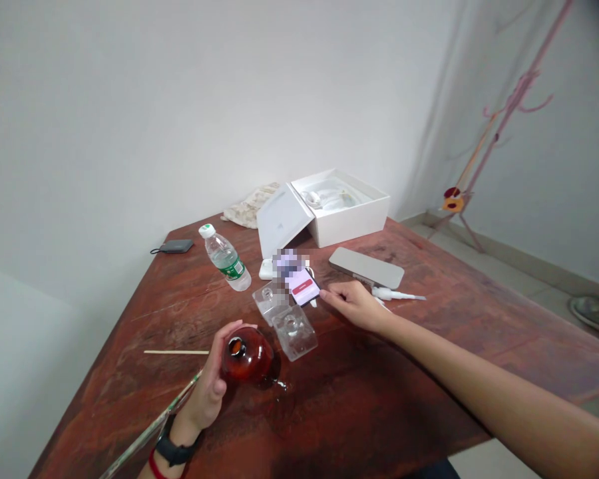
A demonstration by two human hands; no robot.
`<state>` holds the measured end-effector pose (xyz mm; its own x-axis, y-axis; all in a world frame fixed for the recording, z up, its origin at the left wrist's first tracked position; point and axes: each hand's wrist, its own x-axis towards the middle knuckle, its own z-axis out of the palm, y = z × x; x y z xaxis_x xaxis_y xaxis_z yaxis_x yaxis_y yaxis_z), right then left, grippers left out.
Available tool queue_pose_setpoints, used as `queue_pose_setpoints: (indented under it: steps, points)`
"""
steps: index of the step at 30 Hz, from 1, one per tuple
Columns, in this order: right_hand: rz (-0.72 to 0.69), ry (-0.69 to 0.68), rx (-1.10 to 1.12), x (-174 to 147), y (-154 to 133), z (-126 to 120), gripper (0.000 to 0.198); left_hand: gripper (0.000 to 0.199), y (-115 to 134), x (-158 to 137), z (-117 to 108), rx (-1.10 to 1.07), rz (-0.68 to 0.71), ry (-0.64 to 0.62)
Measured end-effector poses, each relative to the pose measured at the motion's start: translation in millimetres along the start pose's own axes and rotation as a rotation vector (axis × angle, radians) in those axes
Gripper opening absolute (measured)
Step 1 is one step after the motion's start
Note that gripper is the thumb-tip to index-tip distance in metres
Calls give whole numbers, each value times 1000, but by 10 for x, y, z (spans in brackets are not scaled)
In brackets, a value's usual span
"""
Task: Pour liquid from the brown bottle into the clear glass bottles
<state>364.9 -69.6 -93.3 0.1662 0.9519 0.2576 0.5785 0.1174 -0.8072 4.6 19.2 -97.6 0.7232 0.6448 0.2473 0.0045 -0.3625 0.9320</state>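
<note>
A round amber glass vase (252,359) with a narrow mouth sits near the table's front. My left hand (213,376) cups its left side, the fingers reaching behind it and the thumb nearer me. My right hand (349,303) is closed, its fingertips at the lower right corner of a smartphone (303,291). The phone's lit screen shows a red button; its upper part is pixelated. Clear plastic packaging (295,332) lies opened out between the vase and the phone.
A water bottle (228,261) stands left of the phone. Behind are an open white box (352,226), its leaning lid (283,216) and a cloth (249,206). A silver-grey case (367,266) lies right; a wooden stick (174,352) and a wrapped stick (150,429) lie left.
</note>
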Motion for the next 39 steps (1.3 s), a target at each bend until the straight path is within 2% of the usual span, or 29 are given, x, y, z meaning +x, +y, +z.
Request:
queue_pose_setpoints:
  steps: [2, 6, 10, 14, 20, 25, 29, 33, 39]
  points:
    - [4, -17, -2, -39, -50, -5, 62, 97, -72, -8, 25, -39, -15, 64]
    - [-21, -95, 2, -148, -227, -16, 59, 75, -118, -19, 27, -96, -88, 310]
    - [-29, -253, 110, -245, -364, 4, 57, 55, -100, -50, -111, -17, -98, 383]
    - [-9, -303, 115, -289, -388, 26, 55, 54, -117, -78, -217, 80, -77, 346]
    - [-11, -242, 111, -287, -357, 60, 51, 57, 8, -14, -297, 321, -1, 307]
    - [-70, -219, 103, -299, -322, 92, 43, 55, 96, 83, -419, 427, 48, 380]
    - [-64, -146, 25, -297, -269, 123, 44, 58, 35, 153, -424, 472, 23, 384]
    - [-66, -168, 25, -329, -249, 155, 43, 59, -13, 213, -380, 489, 12, 393]
    - [-110, -219, 0, -382, -281, 156, 41, 42, -1, 257, -370, 516, -39, 384]
